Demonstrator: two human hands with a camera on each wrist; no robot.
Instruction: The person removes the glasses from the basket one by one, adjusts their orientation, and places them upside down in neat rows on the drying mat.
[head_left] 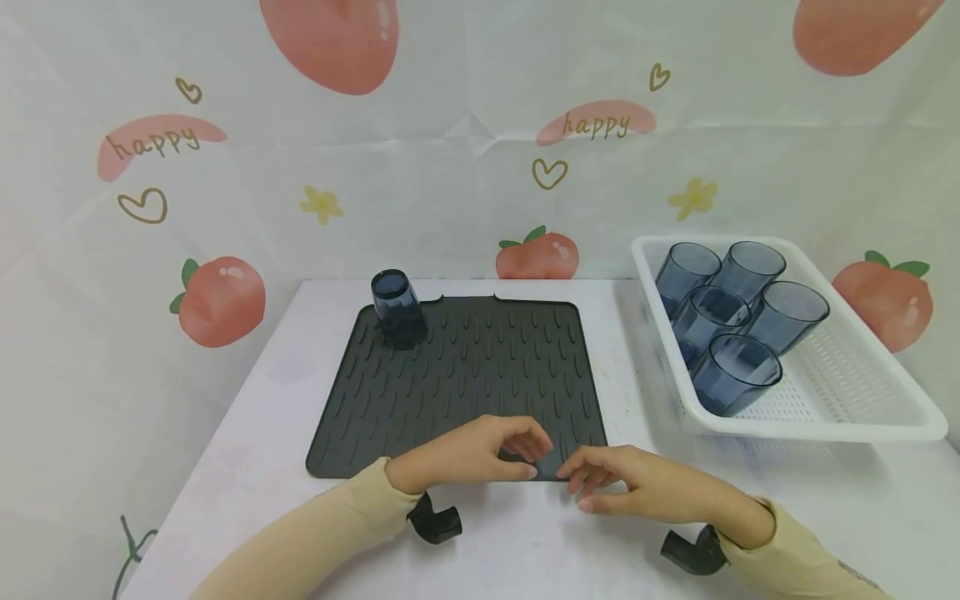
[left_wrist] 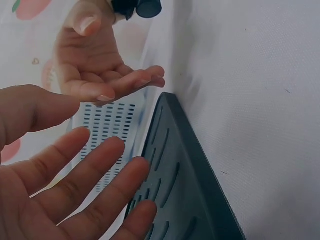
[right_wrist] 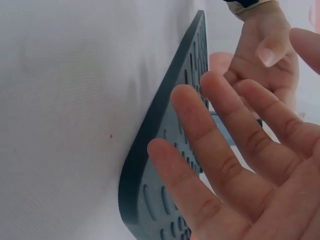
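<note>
My left hand (head_left: pixel 480 454) hovers over the front edge of the dark ribbed drying mat (head_left: pixel 465 375), fingers relaxed and holding nothing. Close by on its right, my right hand (head_left: pixel 637 483) is held near the mat's front right corner, also with nothing in it. A gap separates the two hands. One blue glass (head_left: pixel 397 308) stands upside down at the mat's back left corner. Several more blue glasses (head_left: pixel 738 371) stand mouth up, some leaning, in the left part of a white plastic basket (head_left: pixel 885 367). In the left wrist view, spread left fingers (left_wrist: pixel 95 195) show in front of the right hand.
The basket stands to the right of the mat, its holed floor showing on its right side. A white cloth with printed fruit (head_left: pixel 465 192) hangs behind the white table (head_left: pixel 525 550). A green cord (head_left: pixel 133 546) shows at the lower left.
</note>
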